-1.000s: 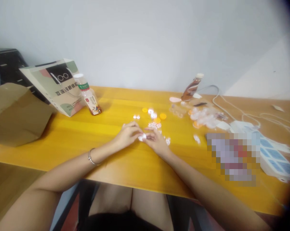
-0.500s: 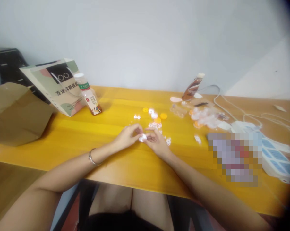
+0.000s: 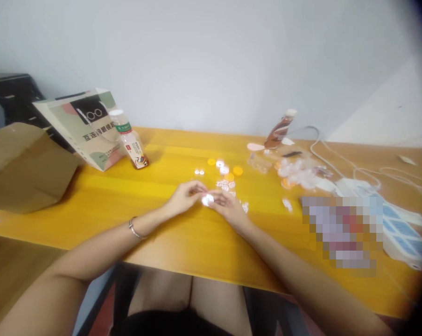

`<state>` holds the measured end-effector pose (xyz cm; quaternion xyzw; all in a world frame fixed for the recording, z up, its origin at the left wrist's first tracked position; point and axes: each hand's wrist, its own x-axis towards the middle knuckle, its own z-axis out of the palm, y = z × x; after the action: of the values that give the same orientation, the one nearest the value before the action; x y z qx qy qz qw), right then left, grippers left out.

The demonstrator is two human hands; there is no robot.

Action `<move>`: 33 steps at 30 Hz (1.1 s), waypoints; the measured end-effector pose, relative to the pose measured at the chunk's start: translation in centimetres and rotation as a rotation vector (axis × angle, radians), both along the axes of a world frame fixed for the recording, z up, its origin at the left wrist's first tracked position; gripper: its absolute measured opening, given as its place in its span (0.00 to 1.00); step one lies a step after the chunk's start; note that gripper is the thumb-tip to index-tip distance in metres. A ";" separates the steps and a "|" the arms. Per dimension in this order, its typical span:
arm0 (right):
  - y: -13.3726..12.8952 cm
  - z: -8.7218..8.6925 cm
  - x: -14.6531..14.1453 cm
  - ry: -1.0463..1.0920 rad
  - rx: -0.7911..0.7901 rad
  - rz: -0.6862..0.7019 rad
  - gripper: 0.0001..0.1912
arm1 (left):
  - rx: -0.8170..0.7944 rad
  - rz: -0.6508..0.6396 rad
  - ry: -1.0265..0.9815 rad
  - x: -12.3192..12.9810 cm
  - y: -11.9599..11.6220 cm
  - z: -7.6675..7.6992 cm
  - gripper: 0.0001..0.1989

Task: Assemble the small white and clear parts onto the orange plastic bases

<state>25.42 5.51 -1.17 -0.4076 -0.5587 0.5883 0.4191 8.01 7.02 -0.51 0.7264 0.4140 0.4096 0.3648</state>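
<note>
Reading "东方" on the bottle [image 3: 131, 144], I have the left hand [image 3: 186, 198] and right hand [image 3: 229, 208] pinching a white piece [image 3: 207, 200], its facing and long axis indistinct.

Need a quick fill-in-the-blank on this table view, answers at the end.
1. The left hand and right hand meet around a small piece coloured ____.
2. The arm wearing the bracelet is the person's ____ one.
3. The printed bag shows a picture of round ____.
4. On the bottle beside that bag, the broad band near the cap is ____.

Missing words: white; left; glasses; green.
</note>
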 end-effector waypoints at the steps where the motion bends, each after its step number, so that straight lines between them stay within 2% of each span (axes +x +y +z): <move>1: 0.0 0.0 0.1 0.005 -0.013 -0.009 0.15 | 0.006 -0.001 0.003 0.0 0.0 0.1 0.07; 4: 0.0 0.1 0.3 0.041 -0.041 -0.040 0.15 | 0.031 0.034 0.041 -0.1 0.3 0.2 0.09; 7: 0.0 -0.1 0.5 0.090 -0.066 -0.059 0.16 | 0.054 0.045 0.116 0.0 2.1 0.5 0.11; 10: 0.0 -0.1 0.6 0.094 -0.083 -0.046 0.17 | 0.146 -0.076 0.261 0.9 5.0 1.3 0.12; 13: -0.1 0.0 0.6 0.075 -0.082 -0.037 0.18 | 0.405 -0.239 0.466 2.7 7.9 2.3 0.12; 17: -0.2 0.2 0.6 0.063 -0.073 -0.033 0.19 | 0.534 -0.264 0.696 5.1 9.9 2.2 0.11; 20: -0.3 0.4 0.6 0.055 -0.077 -0.036 0.19 | 0.560 -0.271 0.733 5.9 10.3 1.6 0.08; 24: -0.3 0.4 0.6 0.044 -0.074 -0.038 0.19 | 0.524 -0.276 0.645 5.3 9.6 2.2 0.07; 27: -0.3 0.2 0.6 0.049 -0.066 -0.029 0.19 | 0.429 -0.250 0.437 3.5 8.1 3.3 0.05; 29: -0.2 0.1 0.6 0.050 -0.060 -0.024 0.19 | 0.290 -0.215 0.235 1.9 6.8 3.5 0.04; 33: -0.2 0.2 0.6 0.048 -0.037 -0.035 0.18 | -0.178 -0.189 -0.205 -0.9 3.9 2.3 0.08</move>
<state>26.07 5.29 -0.95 -0.4107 -0.5305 0.6005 0.4350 7.08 10.88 1.80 0.6814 0.3391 0.4070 0.5050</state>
